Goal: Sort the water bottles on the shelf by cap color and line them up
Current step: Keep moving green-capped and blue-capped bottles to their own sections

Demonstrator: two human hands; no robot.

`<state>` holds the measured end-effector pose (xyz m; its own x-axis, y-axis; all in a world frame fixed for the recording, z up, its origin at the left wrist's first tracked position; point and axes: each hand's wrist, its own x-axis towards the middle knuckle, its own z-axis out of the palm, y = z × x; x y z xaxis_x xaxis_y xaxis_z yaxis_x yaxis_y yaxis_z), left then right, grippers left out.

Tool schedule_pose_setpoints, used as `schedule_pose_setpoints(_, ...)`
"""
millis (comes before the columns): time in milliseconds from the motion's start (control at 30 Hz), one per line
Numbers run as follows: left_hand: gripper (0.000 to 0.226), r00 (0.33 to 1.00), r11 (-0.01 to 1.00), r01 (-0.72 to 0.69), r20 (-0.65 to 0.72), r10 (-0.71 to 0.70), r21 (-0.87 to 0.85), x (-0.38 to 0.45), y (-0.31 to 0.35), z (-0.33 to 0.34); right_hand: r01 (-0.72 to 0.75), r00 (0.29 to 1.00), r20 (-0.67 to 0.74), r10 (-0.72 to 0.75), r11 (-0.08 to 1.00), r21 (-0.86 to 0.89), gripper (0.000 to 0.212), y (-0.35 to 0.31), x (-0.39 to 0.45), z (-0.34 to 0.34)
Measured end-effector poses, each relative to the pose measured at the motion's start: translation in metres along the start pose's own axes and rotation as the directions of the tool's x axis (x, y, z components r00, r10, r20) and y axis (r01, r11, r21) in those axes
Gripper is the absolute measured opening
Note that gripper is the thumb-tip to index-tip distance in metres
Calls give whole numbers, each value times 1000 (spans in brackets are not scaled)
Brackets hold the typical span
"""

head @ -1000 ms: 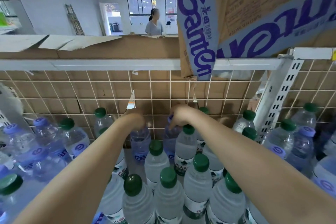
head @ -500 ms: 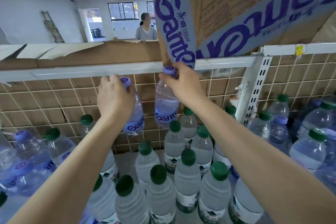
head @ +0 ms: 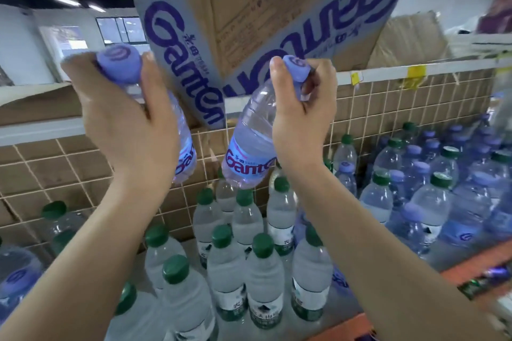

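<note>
My left hand (head: 130,124) grips the neck of a purple-capped bottle (head: 184,152), held high above the shelf with its cap (head: 119,63) toward me. My right hand (head: 300,108) holds a second purple-capped bottle (head: 249,147) by its cap and neck; this one hangs tilted, with its Ganten label in view. Below both hands, several green-capped bottles (head: 263,271) stand upright in rows on the shelf. To the right, a crowd of purple-capped bottles (head: 421,191) stands with a few green-capped ones mixed in.
A wire grid backed with cardboard (head: 69,169) closes the rear of the shelf. A torn Ganten carton (head: 249,36) sits on the white upper shelf rail (head: 388,72). More bottles, green-capped and purple-capped, lie at the left (head: 19,274). The orange shelf edge (head: 471,266) runs along the lower right.
Both hands have lifted their purple-capped bottles from the back of the shelf up and toward me. The view has swung to the right, showing more of the right-hand bottles.
</note>
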<state>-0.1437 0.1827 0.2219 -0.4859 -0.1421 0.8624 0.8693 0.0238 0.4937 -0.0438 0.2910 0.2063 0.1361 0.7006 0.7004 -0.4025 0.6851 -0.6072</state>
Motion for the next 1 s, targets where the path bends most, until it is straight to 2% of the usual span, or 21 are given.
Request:
schedule_pose_setpoints(167, 28, 997, 990, -53, 39, 59, -134, -30, 59, 27, -2, 993, -117, 6, 999, 35, 22, -12, 20, -62)
schedule_pose_setpoints(333, 45, 997, 964, -21, 69, 41, -266, -72, 120, 65, 67, 980, -186, -66, 998, -3, 18, -25, 57, -139)
schedule_pose_setpoints(533, 33, 996, 939, 32, 91, 0, -343, -132, 208, 120, 63, 974, -215, -73, 997, -52, 25, -28, 112, -252)
schedule_pose_setpoints(700, 34, 992, 920, 97, 115, -57, -380, -191, 274, 168, 80, 966, -236, -102, 992, -101, 24, -25, 152, -351)
schedule_pose_setpoints(1000, 25, 959, 891, 168, 278, -49, -422, -258, 369, 264, 147, 930, -281, -238, 940, -308, 15, -12, 226, -479)
